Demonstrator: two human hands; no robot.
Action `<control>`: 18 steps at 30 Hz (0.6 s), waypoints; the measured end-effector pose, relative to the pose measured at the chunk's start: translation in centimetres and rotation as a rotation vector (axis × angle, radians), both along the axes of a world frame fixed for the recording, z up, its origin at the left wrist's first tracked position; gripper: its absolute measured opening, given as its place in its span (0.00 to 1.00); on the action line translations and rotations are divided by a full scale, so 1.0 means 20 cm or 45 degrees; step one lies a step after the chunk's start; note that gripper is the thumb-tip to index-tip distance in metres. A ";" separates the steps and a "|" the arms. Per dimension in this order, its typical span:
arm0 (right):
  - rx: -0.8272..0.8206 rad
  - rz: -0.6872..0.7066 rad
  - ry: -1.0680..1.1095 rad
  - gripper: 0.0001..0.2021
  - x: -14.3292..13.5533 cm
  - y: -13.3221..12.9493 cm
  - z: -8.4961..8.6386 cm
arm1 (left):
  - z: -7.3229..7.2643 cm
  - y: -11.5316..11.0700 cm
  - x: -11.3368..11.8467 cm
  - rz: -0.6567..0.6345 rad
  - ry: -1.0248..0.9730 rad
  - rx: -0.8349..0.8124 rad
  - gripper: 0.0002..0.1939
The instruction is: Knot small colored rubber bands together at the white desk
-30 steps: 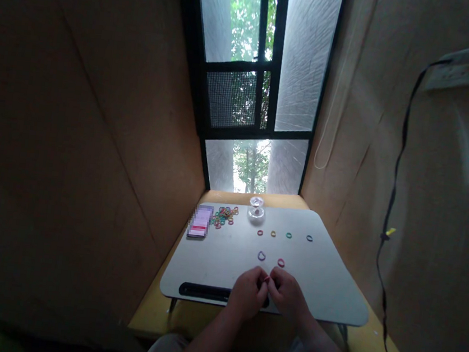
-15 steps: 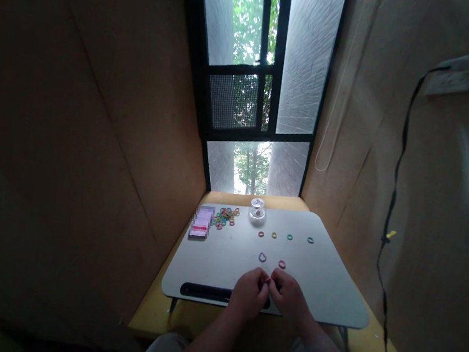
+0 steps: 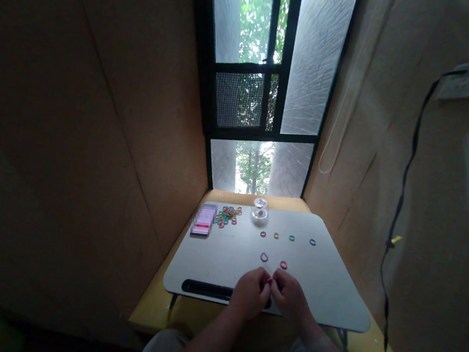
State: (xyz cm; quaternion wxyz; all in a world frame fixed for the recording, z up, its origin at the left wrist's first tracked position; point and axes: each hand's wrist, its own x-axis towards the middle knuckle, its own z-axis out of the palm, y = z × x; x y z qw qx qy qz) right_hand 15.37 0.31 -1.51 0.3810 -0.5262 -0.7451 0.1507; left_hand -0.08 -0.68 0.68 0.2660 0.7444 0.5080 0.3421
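Observation:
My left hand [image 3: 251,294] and my right hand [image 3: 289,296] meet over the front edge of the white folding table [image 3: 323,288]. Both are closed in a pinch on a small red rubber band [image 3: 269,280], of which only a bit shows between the fingertips. Just beyond the hands lie a purple rubber band [image 3: 264,257], bent out of round, and a pinkish-red rubber band [image 3: 283,265]. Farther back, a row holds a red band [image 3: 263,234], a yellow band [image 3: 276,235], a green band [image 3: 292,238] and a dark blue-green band [image 3: 312,242].
A pile of coloured bands [image 3: 228,215] lies at the back left beside a phone [image 3: 203,220] with a blurred screen. A clear round container [image 3: 259,215] stands at the back. The table has a black slot [image 3: 207,290] along its front. A cable [image 3: 401,200] hangs at the right.
The camera view has shifted slightly. Both hands stay together at the same spot, still pinching the red rubber band, with only slight finger movement.

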 end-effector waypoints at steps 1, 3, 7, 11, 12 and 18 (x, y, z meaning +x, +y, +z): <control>-0.004 0.003 0.005 0.09 0.00 0.00 0.00 | 0.00 0.00 0.00 0.000 0.001 0.002 0.04; -0.010 0.003 0.013 0.09 0.00 0.00 -0.01 | 0.00 0.00 0.00 0.004 0.004 0.010 0.05; -0.018 0.015 0.015 0.10 0.00 0.00 -0.01 | 0.00 0.00 0.00 -0.002 -0.004 0.012 0.05; -0.026 0.017 0.020 0.10 0.00 -0.01 0.00 | 0.00 0.00 0.00 -0.013 -0.017 0.004 0.05; -0.030 0.017 0.020 0.10 0.00 -0.01 0.01 | 0.01 0.00 0.00 -0.014 -0.018 0.003 0.05; -0.054 0.016 0.017 0.09 0.00 -0.02 0.01 | 0.00 -0.01 0.00 0.000 0.012 -0.002 0.05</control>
